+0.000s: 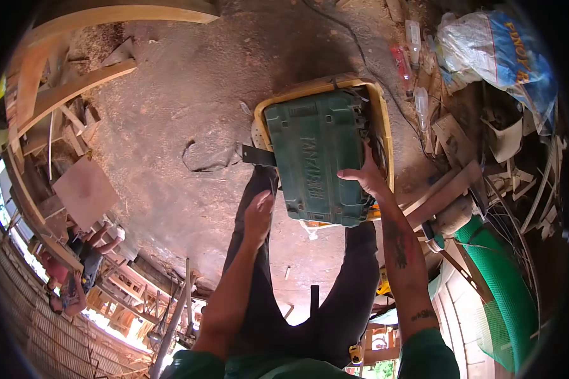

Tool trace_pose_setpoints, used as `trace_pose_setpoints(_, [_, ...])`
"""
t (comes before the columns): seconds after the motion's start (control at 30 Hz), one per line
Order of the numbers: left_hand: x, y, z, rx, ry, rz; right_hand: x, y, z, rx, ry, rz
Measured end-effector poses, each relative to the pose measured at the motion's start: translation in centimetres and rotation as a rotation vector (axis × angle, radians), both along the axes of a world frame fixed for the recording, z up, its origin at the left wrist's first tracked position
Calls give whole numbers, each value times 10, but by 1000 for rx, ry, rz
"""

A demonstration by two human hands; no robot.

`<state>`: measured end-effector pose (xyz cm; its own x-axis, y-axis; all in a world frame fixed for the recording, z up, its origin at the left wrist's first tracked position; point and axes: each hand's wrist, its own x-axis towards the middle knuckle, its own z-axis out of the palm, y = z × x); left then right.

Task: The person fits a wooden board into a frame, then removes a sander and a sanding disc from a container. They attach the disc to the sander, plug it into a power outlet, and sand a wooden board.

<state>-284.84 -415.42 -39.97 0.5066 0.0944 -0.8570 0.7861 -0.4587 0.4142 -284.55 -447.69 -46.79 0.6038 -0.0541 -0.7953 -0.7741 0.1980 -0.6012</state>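
A green plastic tool case [313,158] with raised lettering lies in a yellow tub [389,136] on the floor in front of my legs. My right hand [365,175] grips the case's right edge, its thumb lying across the lid and its other fingers partly hidden at the side. Over my left knee, my left hand [258,218] is empty, its fingers stretched out, apart from the case. A flat dark strip [258,156] juts out from the case's left side. Cords or dark items are bunched between the case and the tub's right wall.
Plastic bottles [413,43] and a blue and white sack [496,47] lie at the upper right, near wood scraps. Green mesh [502,284] stands at the lower right. Curved timber pieces [76,98] are at the left. Another person [69,294] is at the far lower left.
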Motion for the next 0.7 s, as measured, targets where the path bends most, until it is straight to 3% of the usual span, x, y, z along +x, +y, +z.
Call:
trace_pose_setpoints(0.1, [-45, -21, -65, -91, -15, 401, 8, 9, 31, -23, 68, 67])
trace_pose_setpoints(0.17, [-42, -39, -50, -78, 82, 413, 8, 20, 62, -310, 166, 184])
trace_pose_setpoints(0.23, [-29, -60, -21, -80, 173, 414, -15, 20, 77, -356, 136, 175])
trace_pose_setpoints(0.3, [-23, -70, 18, -65, 378, 228, -42, 12, 94, -299, 93, 19])
trace_pose_setpoints(0.37, [-44, -79, 39, -151, 416, 207, -42, 0, 155, -60, 214, -280])
trace_pose_setpoints(0.43, [-73, -99, 61, -60, 211, -17, -81, -26, 180, -139, 167, -317])
trace_pose_setpoints(0.5, [-76, -118, 72, -326, 197, -89, -97, -53, 220, -301, 282, -351])
trace_pose_setpoints(0.63, [-21, -167, 92, -588, 23, -169, -128, -108, 232, -315, 193, -437])
trace_pose_setpoints(0.7, [0, -175, 93, -522, -92, -306, -147, -136, 210, -126, 261, -748])
